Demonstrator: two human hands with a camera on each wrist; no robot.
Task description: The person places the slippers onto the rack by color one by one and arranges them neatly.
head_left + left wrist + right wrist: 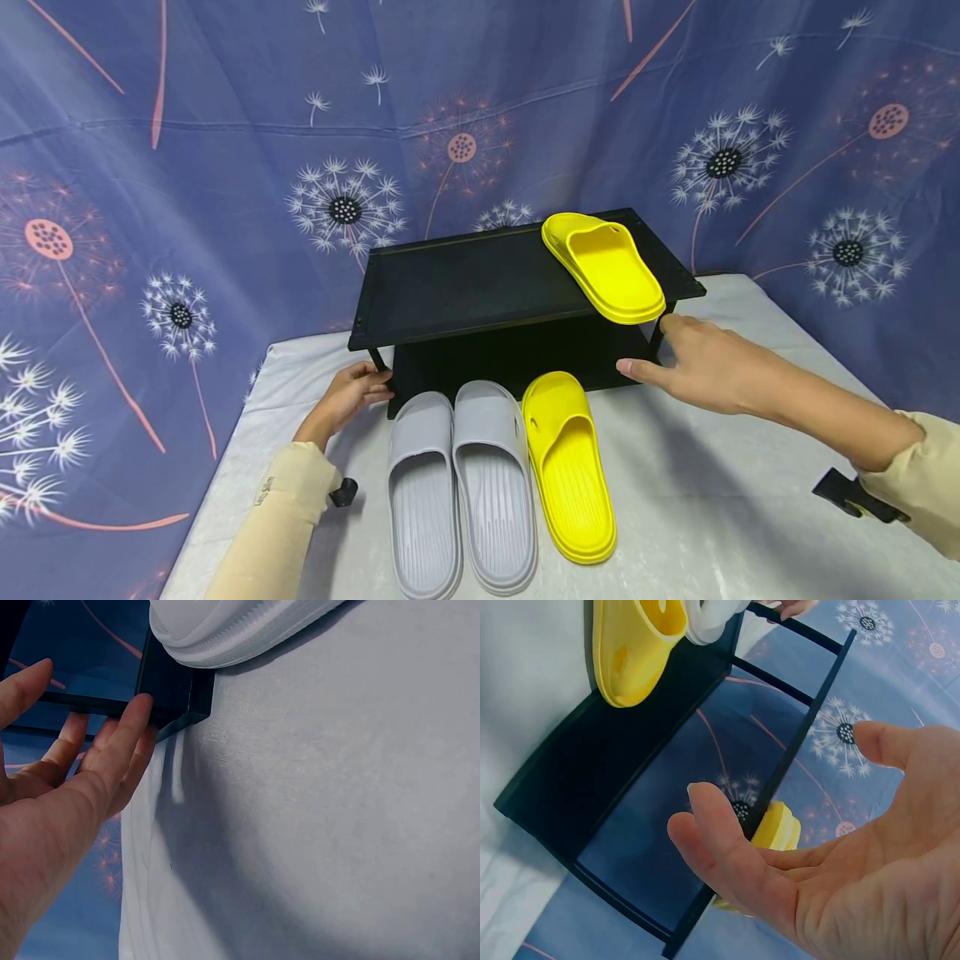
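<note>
A black two-tier shoe rack [465,279] stands on the white-covered table. One yellow slipper [622,283] lies on its top shelf at the right end. In front of the lower shelf, the other yellow slipper [577,492] is beside two grey slippers [425,525], toes toward the rack. My left hand [347,402] is at the rack's left end, its extended fingers [124,742] against the black frame in the left wrist view. At the right end is my right hand [708,367], thumb spread from the fingers [720,832] and nothing gripped.
A blue curtain [225,150] with dandelion prints hangs behind and along both sides of the table [690,500]. Black camera mounts [858,497] sit at both sleeve cuffs.
</note>
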